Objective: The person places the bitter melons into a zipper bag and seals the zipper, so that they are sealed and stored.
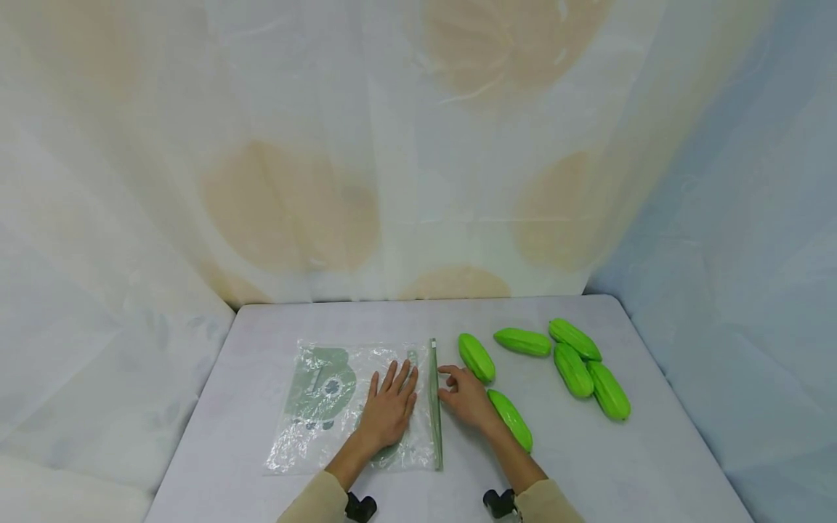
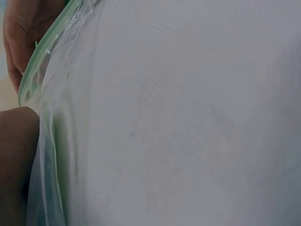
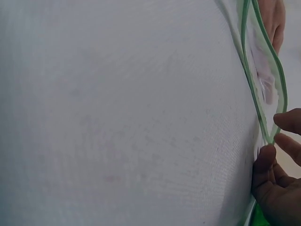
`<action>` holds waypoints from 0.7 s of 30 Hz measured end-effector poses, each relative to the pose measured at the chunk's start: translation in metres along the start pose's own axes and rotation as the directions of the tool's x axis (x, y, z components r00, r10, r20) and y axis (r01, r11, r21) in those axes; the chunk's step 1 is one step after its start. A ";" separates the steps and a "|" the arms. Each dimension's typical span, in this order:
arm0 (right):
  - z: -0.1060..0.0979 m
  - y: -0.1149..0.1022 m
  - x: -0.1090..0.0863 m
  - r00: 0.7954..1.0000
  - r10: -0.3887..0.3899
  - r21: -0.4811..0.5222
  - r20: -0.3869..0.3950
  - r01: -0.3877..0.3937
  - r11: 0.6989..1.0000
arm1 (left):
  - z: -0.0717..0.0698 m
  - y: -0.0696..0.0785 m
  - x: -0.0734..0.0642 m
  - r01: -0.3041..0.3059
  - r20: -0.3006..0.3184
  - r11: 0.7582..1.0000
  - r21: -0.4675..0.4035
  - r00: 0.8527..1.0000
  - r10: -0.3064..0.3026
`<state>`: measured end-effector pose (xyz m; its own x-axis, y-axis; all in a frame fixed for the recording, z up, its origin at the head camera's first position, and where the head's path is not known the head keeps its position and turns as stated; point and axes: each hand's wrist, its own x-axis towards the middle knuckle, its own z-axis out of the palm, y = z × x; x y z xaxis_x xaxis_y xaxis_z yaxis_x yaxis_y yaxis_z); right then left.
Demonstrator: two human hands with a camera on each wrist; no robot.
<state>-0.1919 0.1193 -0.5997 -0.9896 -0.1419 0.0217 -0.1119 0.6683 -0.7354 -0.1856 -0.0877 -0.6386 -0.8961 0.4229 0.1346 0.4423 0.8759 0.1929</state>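
Note:
A clear zip bag (image 1: 382, 356) with green print lies flat on the table, its green zip edge (image 1: 436, 428) toward the right. My left hand (image 1: 386, 414) rests on the bag, fingers spread and straight. At the zip edge, my right hand (image 1: 466, 396) has its thumb and fingers curled at the bag's lip. The right wrist view shows the two green zip strips (image 3: 283, 84) standing apart, with the right fingertips (image 3: 268, 155) pinching near where they meet. In the left wrist view, the green edge bows up before the right hand (image 2: 28, 35).
Several green, ridged gourd-like vegetables lie on the white table (image 1: 556, 472). One gourd (image 1: 510, 420) sits beside the right forearm, another (image 1: 476, 357) just beyond the right hand. A cluster (image 1: 573, 369) lies farther right. Patterned curtains (image 1: 418, 181) hang behind and at both sides.

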 end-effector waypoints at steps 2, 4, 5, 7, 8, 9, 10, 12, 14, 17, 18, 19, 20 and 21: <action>0.001 0.001 0.000 1.000 -0.009 -0.017 0.000 0.009 1.000 | 0.000 0.000 0.000 0.003 -0.006 1.000 -0.006 1.000 -0.003; 0.001 0.001 0.000 1.000 -0.013 -0.033 0.003 0.013 0.999 | 0.001 0.000 0.000 0.007 -0.008 1.000 -0.015 1.000 -0.007; 0.001 0.001 0.000 1.000 -0.021 -0.042 0.004 0.021 0.999 | 0.002 0.000 0.000 0.009 -0.009 1.000 -0.018 1.000 -0.009; 0.001 0.000 0.000 1.000 -0.026 -0.052 0.010 0.027 0.998 | 0.003 0.000 0.000 0.013 -0.013 1.000 -0.025 1.000 -0.013; 0.001 0.000 0.000 1.000 -0.027 -0.056 0.014 0.028 0.998 | 0.003 0.000 0.001 0.014 -0.014 1.000 -0.025 1.000 -0.014; 0.001 0.000 0.000 0.999 -0.028 -0.059 0.017 0.028 0.998 | 0.004 -0.001 0.001 0.014 -0.015 1.000 -0.024 1.000 -0.014; 0.001 -0.001 0.000 0.999 -0.029 -0.064 0.020 0.030 0.998 | 0.004 -0.001 0.001 0.013 -0.017 1.000 -0.022 1.000 -0.014; 0.001 -0.002 0.000 0.999 -0.025 -0.070 0.021 0.026 0.997 | 0.003 -0.001 0.001 0.008 -0.027 1.000 -0.016 1.000 -0.009; 0.001 -0.002 -0.001 1.000 -0.019 -0.078 0.020 0.021 0.997 | 0.004 -0.001 0.002 0.002 -0.037 1.000 -0.013 0.999 -0.002; 0.002 -0.001 -0.001 1.000 -0.027 -0.094 0.012 0.028 0.995 | 0.003 -0.001 0.001 -0.004 -0.049 1.000 -0.008 0.999 0.004; 0.002 -0.001 -0.001 1.000 -0.027 -0.100 0.014 0.028 0.995 | 0.003 -0.001 0.001 -0.005 -0.053 1.000 -0.010 0.999 0.004; 0.002 -0.001 -0.001 0.999 -0.031 -0.104 0.013 0.032 0.994 | 0.003 -0.002 0.000 -0.003 -0.052 1.000 -0.011 0.999 0.002; 0.002 -0.001 -0.001 0.999 -0.028 -0.111 0.014 0.030 0.993 | 0.002 -0.002 0.000 -0.003 -0.053 1.000 -0.015 0.999 0.002; 0.002 0.000 -0.001 0.999 -0.031 -0.116 0.013 0.032 0.993 | 0.002 -0.002 -0.001 -0.004 -0.057 1.000 -0.018 0.998 0.003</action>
<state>-0.1904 0.1177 -0.6007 -0.9844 -0.1723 0.0354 -0.1536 0.7437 -0.6506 -0.1860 -0.0892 -0.6413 -0.8913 0.4117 0.1900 0.4465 0.8699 0.2097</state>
